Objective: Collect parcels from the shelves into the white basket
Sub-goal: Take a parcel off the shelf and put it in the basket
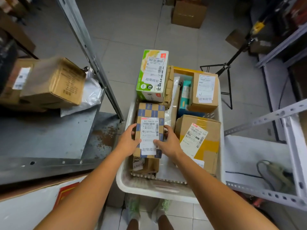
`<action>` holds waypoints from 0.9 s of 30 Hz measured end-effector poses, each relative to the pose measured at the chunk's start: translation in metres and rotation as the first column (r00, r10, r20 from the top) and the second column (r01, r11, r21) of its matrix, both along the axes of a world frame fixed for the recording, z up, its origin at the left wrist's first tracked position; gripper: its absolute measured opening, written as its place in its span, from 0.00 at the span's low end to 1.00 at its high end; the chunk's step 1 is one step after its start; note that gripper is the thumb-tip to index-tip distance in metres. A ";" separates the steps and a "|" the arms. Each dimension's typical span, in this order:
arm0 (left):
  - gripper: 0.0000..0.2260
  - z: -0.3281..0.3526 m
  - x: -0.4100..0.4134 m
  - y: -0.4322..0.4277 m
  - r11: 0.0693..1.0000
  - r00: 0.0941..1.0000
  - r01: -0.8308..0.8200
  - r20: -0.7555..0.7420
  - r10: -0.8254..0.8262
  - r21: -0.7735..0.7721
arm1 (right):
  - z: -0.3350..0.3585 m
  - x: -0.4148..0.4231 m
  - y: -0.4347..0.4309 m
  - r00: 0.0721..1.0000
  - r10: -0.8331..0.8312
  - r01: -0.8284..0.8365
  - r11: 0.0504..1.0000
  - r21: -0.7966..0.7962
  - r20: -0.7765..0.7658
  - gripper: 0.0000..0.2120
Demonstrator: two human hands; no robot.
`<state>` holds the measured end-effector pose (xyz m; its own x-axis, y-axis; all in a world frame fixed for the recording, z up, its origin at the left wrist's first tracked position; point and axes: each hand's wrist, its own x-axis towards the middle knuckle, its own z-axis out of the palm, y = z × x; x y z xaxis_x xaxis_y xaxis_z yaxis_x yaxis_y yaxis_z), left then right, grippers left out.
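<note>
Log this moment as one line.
left hand: grips checkered parcel | right hand: grips same parcel | white basket: holds other parcels

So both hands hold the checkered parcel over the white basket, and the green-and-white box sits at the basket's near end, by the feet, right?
Not quite. The head view shows the green-and-white box at the far end of the white basket, away from the feet. The rest stands: the left hand and the right hand both hold the checkered parcel over the basket.
</note>
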<state>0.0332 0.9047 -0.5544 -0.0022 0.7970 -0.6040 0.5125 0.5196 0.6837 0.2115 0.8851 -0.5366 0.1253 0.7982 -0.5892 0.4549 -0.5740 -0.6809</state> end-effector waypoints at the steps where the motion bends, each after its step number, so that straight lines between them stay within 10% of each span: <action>1: 0.30 0.002 0.000 0.000 1.000 1.000 -0.005 -0.004 0.005 -0.016 | 0.002 0.001 0.002 1.000 0.012 -0.012 1.000 -0.009 -0.006 0.34; 15: 0.22 0.106 0.027 0.037 0.926 0.893 0.375 -0.281 -0.351 0.035 | 0.110 0.078 0.009 0.949 0.178 -0.161 0.983 -0.083 0.260 0.27; 27: 0.22 0.235 0.163 0.034 0.379 0.422 0.905 -0.517 -0.745 0.192 | 0.236 0.173 -0.125 0.856 -0.138 0.153 0.988 0.010 0.498 0.24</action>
<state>0.1963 0.9386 -0.3198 0.6885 0.6356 -0.3492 0.7226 -0.5603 0.4048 0.3845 0.7604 -0.3005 0.5202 0.7319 -0.4402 0.6379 -0.6757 -0.3696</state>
